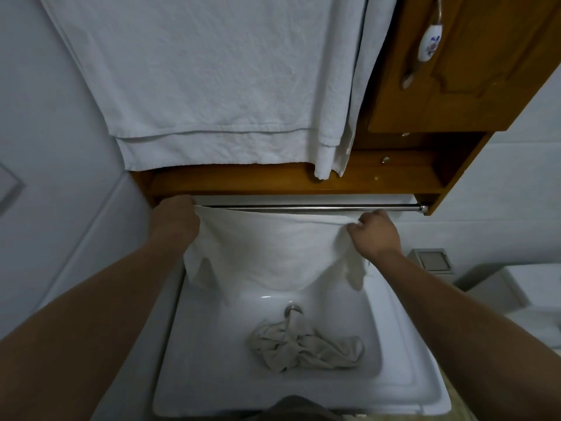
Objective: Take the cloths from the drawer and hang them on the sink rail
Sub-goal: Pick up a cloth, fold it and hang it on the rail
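Note:
A white cloth point(273, 250) is stretched wide just below the metal sink rail point(318, 207), its lower edge drooping over the back of the white sink point(194, 375). My left hand point(174, 221) grips the cloth's left top corner at the rail's left end. My right hand point(375, 235) pinches the right top corner a little below the rail. A crumpled beige cloth point(303, 349) lies in the basin by the drain point(293, 309). No drawer is in view.
Large white towels point(206, 80) hang above over a wooden cabinet shelf point(258, 180). A wooden cabinet door point(473, 62) with a porcelain handle point(429, 44) is at the upper right. White tiled walls flank the sink; a white fixture point(516, 293) stands at the right.

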`<state>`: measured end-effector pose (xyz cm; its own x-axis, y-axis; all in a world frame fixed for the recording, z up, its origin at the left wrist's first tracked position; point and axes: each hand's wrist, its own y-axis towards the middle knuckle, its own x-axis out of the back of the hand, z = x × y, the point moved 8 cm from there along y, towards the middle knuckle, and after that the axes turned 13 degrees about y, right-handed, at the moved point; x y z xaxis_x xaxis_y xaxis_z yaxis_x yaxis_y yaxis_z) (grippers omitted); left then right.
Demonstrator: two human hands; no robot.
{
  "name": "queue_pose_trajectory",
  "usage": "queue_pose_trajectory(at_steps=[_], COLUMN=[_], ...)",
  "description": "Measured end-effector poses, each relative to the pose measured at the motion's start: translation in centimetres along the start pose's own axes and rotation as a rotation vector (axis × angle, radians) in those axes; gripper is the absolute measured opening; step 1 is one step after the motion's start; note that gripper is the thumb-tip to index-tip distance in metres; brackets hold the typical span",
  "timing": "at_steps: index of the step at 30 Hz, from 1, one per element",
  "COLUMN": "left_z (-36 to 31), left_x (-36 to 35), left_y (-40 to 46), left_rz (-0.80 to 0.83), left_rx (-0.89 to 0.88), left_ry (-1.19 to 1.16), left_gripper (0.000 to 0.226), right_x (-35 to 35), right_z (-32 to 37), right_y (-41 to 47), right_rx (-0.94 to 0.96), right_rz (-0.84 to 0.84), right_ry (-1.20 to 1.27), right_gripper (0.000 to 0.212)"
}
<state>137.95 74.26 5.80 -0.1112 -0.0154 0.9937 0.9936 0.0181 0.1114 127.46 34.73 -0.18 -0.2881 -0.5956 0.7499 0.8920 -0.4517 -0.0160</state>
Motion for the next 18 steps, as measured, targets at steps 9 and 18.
queue_pose_trajectory(at_steps=[9,18], left_z=[-5.6,-13.0], left_x=[-0.3,1.2], left_y=[-2.5,-5.5], left_rz=[0.133,0.202], left_rx=[-0.075,-0.311], left_ry=[-0.069,-0.288], left_gripper=[0.031,0.044], right_x=[-2.8,-5.6], right_z=[8.2,13.1], right_y=[-2.3,-4.2], right_rx=[0.134,0.097], right_rz=[0.137,0.429], right_ry=[0.218,0.586], right_gripper=[0.028,0.019])
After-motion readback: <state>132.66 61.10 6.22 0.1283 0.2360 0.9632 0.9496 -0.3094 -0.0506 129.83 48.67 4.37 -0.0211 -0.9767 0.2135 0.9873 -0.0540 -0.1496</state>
